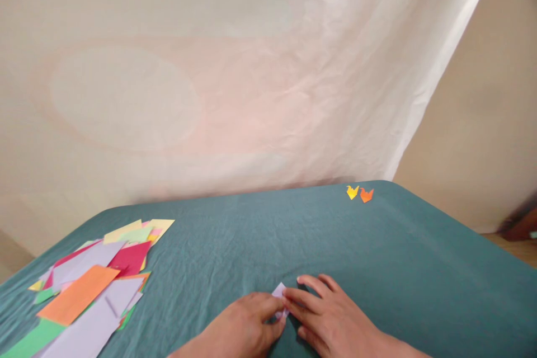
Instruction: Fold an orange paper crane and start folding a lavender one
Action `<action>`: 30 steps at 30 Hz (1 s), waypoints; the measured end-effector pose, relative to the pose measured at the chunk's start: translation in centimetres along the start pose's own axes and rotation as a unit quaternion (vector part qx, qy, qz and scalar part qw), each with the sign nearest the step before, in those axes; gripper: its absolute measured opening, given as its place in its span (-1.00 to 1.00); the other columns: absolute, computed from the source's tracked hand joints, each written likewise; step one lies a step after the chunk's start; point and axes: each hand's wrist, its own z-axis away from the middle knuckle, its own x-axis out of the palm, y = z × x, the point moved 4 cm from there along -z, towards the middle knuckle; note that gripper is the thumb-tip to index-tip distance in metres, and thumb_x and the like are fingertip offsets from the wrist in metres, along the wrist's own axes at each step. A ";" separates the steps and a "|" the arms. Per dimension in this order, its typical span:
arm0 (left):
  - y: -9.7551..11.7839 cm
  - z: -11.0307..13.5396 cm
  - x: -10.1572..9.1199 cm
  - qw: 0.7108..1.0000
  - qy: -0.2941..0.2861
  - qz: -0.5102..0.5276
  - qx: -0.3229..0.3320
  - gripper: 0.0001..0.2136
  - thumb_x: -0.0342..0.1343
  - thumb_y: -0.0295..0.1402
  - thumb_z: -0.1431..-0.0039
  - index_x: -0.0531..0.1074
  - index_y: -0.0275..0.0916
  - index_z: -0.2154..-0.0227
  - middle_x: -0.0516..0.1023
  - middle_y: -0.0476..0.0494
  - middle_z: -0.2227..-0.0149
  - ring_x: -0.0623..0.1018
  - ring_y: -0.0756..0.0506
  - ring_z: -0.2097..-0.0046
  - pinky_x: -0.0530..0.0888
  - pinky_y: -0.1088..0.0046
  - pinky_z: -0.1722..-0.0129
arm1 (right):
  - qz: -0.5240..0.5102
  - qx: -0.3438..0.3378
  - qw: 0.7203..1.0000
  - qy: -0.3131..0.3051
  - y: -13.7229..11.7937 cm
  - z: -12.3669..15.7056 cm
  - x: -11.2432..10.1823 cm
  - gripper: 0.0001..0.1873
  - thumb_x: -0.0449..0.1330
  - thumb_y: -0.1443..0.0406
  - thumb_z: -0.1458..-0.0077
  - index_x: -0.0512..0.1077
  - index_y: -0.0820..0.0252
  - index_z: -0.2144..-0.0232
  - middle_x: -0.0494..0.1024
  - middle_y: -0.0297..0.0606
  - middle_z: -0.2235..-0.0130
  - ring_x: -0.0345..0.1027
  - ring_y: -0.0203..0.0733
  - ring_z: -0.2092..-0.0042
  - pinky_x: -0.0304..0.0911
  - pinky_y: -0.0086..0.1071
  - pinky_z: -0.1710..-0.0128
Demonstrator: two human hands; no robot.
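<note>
A small piece of folded lilac paper lies on the teal cloth near the front edge, mostly covered by fingers. My left hand pinches its left and lower side between thumb and fingers. From the right, my right hand holds the paper's edge with the tips of two fingers. Its other fingers are spread, and the lowest one stands apart from the paper. The exact shape of the fold is hidden.
A loose heap of coloured paper sheets covers the left of the table. Near the far right edge lie a yellow folded paper bird and an orange one. A pale hanging sheet rises behind the table.
</note>
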 end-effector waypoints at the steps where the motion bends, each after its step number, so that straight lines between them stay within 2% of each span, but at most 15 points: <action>1: 0.2 0.0 -0.5 1.000 -0.013 -0.005 0.001 -0.74 -0.08 -0.48 -0.26 0.45 -0.16 0.09 0.53 -0.17 0.05 0.52 -0.15 0.03 0.43 0.38 0.00 | -0.003 0.004 1.000 -0.004 0.0 0.0 0.0 -0.53 0.03 0.14 -0.27 0.17 0.03 -0.20 0.32 -0.40 -0.19 0.20 0.04 -0.11 0.19 -0.08 -0.01; 3: 0.6 0.1 -1.2 0.997 -0.068 -0.023 0.003 -0.70 -0.01 -0.48 -0.23 0.42 -0.11 0.02 0.45 -0.17 -0.06 0.46 -0.17 -0.06 0.41 0.36 -0.04 | -0.008 0.011 1.000 -0.011 0.0 0.0 -0.1 -0.52 0.03 0.14 -0.27 0.16 0.03 -0.20 0.31 -0.39 -0.19 0.19 0.05 -0.11 0.18 -0.07 -0.02; 5: 1.0 0.2 -2.1 0.996 -0.090 -0.022 -0.002 -0.70 0.01 -0.44 -0.23 0.41 -0.07 0.00 0.45 -0.14 -0.07 0.44 -0.18 -0.09 0.37 0.33 -0.09 | -0.010 0.015 1.000 -0.014 0.0 0.0 -0.2 -0.51 0.03 0.15 -0.26 0.16 0.04 -0.21 0.31 -0.39 -0.20 0.19 0.05 -0.12 0.18 -0.07 -0.02; 11: 1.6 0.1 -3.4 0.998 -0.061 0.013 0.017 -0.74 -0.04 -0.43 -0.28 0.43 -0.05 0.05 0.46 -0.09 -0.05 0.46 -0.14 -0.06 0.37 0.37 -0.07 | -0.009 -0.017 1.000 0.008 0.0 0.2 -0.7 -0.50 0.08 0.27 -0.22 0.20 0.16 -0.20 0.35 -0.25 -0.17 0.17 0.01 -0.13 0.16 -0.13 -0.05; 13: 1.6 0.1 -3.4 0.998 -0.058 0.030 0.021 -0.74 -0.05 -0.44 -0.28 0.42 -0.05 0.06 0.47 -0.08 -0.02 0.47 -0.13 -0.03 0.35 0.37 -0.08 | -0.012 -0.032 0.999 0.002 -0.2 0.2 -0.8 -0.53 0.07 0.28 -0.21 0.24 0.14 -0.17 0.40 -0.25 -0.13 0.18 0.01 -0.11 0.16 -0.12 -0.04; 18: 0.7 0.1 -2.8 0.995 -0.059 0.078 -0.005 -0.67 -0.10 -0.53 -0.26 0.33 -0.09 -0.02 0.48 -0.09 0.02 0.45 -0.09 -0.03 0.32 0.39 -0.08 | -0.026 -0.014 0.999 -0.012 -0.5 0.0 -1.2 -0.56 0.05 0.23 -0.24 0.25 0.05 -0.16 0.41 -0.29 -0.12 0.21 0.04 -0.09 0.18 -0.08 -0.01; 21: 0.0 0.0 -2.4 0.994 -0.041 0.099 -0.027 -0.69 -0.12 -0.57 -0.24 0.34 -0.15 0.04 0.48 -0.12 0.06 0.44 -0.09 0.00 0.33 0.40 -0.06 | -0.026 -0.011 0.999 -0.024 -0.9 -0.1 -1.4 -0.56 0.04 0.23 -0.24 0.25 0.01 -0.16 0.40 -0.27 -0.12 0.21 0.05 -0.09 0.19 -0.06 -0.01; 26: -0.3 -0.3 -1.7 0.996 -0.049 0.079 -0.005 -0.63 -0.07 -0.61 -0.19 0.36 -0.08 0.02 0.45 -0.08 0.03 0.41 -0.09 -0.03 0.29 0.37 -0.08 | -0.025 0.003 0.998 -0.060 -1.1 0.0 -1.2 -0.57 0.01 0.20 -0.26 0.22 -0.05 -0.17 0.34 -0.27 -0.17 0.20 0.12 -0.10 0.21 0.01 0.00; 30: -0.7 -0.2 -1.7 0.998 -0.056 0.042 -0.002 -0.61 0.00 -0.58 -0.18 0.38 0.00 0.01 0.45 -0.04 0.01 0.40 -0.12 -0.04 0.27 0.32 -0.08 | -0.038 0.014 0.997 -0.062 -1.1 0.0 -1.0 -0.57 -0.01 0.15 -0.27 0.21 -0.11 -0.17 0.33 -0.28 -0.18 0.19 0.14 -0.12 0.19 0.06 -0.01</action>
